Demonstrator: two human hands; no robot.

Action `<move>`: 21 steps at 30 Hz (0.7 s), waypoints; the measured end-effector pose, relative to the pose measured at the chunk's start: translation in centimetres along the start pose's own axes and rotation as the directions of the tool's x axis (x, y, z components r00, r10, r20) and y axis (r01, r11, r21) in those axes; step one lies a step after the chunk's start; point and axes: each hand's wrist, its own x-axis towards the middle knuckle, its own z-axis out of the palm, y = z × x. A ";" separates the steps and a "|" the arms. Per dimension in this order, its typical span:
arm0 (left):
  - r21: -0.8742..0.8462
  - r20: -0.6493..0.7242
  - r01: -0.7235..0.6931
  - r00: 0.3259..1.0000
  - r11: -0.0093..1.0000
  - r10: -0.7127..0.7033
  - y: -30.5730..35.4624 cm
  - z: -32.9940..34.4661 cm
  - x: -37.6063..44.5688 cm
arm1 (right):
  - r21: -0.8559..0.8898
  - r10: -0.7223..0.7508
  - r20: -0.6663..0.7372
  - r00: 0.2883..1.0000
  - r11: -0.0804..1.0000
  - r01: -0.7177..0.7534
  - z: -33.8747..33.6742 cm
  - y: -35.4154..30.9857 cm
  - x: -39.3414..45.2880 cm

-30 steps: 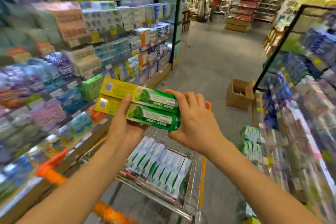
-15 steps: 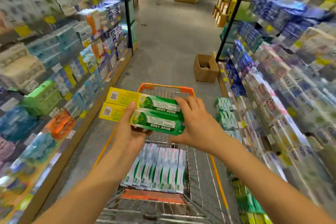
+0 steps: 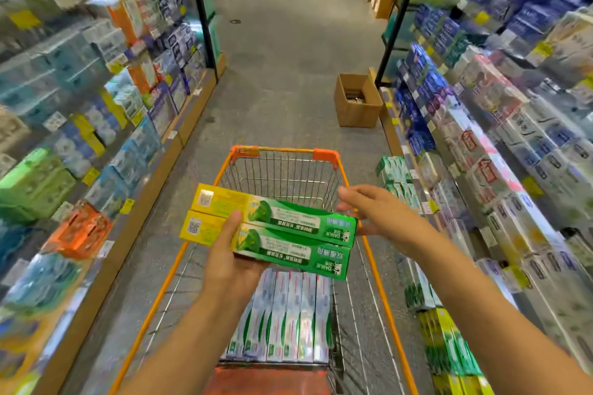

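Two green-and-yellow toothpaste boxes (image 3: 282, 231) lie side by side above the orange wire shopping cart (image 3: 288, 151). My left hand (image 3: 231, 253) grips them from below, thumb on top of the nearer box. My right hand (image 3: 375, 212) hovers just off their right ends, fingers spread and relaxed, holding nothing. Several white-and-green toothpaste boxes (image 3: 285, 317) lie in a row on the cart's floor beneath.
Shelves packed with boxed goods line the aisle on the left (image 3: 96, 99) and right (image 3: 500, 125). An open cardboard box (image 3: 356, 102) stands on the grey floor ahead by the right shelf. The aisle runs on beyond the cart.
My right hand has let go of the boxes' right ends and pulled away to the right. The view has swung right, toward the aisle's middle. My left hand still holds both boxes.
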 end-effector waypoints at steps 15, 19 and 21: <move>0.173 -0.010 0.153 0.988 0.973 -0.153 -3.5 -3.5 8.2 | -0.531 0.151 0.325 0.934 0.846 0.048 6.7 2.8 11.8; 0.409 -0.055 0.132 0.991 0.903 -0.121 -3.2 -5.7 10.4 | -0.243 0.160 0.319 0.934 0.967 -0.082 7.4 7.9 13.7; 0.443 -0.159 0.147 0.984 0.884 -0.084 -2.7 -7.5 11.4 | -0.107 0.196 0.223 0.955 0.979 -0.176 7.3 10.9 14.6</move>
